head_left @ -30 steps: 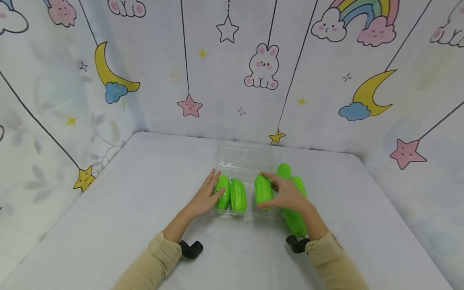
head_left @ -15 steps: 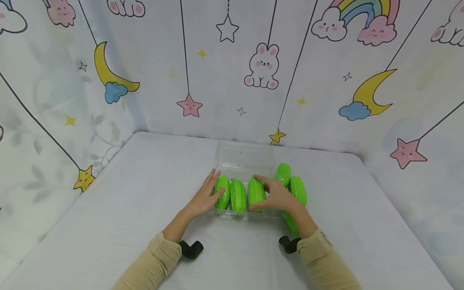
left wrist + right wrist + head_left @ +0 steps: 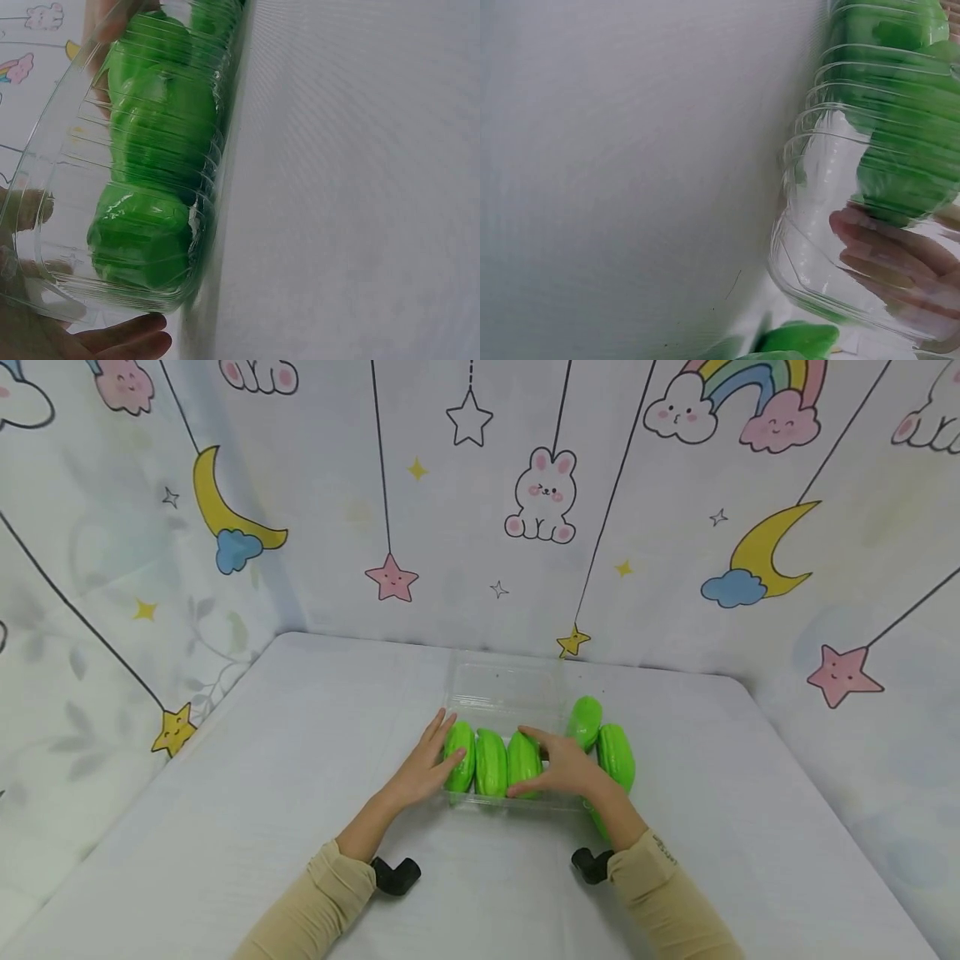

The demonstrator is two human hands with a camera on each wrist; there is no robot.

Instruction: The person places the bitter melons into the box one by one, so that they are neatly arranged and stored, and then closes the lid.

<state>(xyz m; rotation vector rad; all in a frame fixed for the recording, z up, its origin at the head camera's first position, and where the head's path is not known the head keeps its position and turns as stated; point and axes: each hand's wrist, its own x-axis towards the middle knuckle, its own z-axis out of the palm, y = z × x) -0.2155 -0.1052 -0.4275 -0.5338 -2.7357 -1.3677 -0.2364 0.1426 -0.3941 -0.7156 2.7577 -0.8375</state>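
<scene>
1. On the white table (image 3: pixel 225 827), the clear container (image 3: pixel 555 803) sits with its lid (image 3: pixel 510 683) laid back toward 12 o'clock; the directions here are those of the head view.
2. Inside, three ridged green pieces stand side by side, long axes running roughly 12 to 6: the left piece (image 3: pixel 460 760), the middle piece (image 3: pixel 491 766) and the right piece (image 3: pixel 522 762).
3. The right hand (image 3: pixel 567 767), coming in from 4 o'clock, pinches the right piece, fingertips at its 12 o'clock end and thumb at its 6 o'clock end.
4. The left hand (image 3: pixel 422 770) is at the container's 9 o'clock end, fingers straight and spread, thumb over the left piece; how firmly it presses, I cannot tell.
5. More green pieces lie outside: one at 2 o'clock (image 3: pixel 585 720), one at 3 o'clock (image 3: pixel 617 755), and another at 4 o'clock, mostly hidden by the right forearm.
6. Tan sleeves (image 3: pixel 675 902) cover both forearms, with a black fitting (image 3: pixel 396 877) at each wrist.
</scene>
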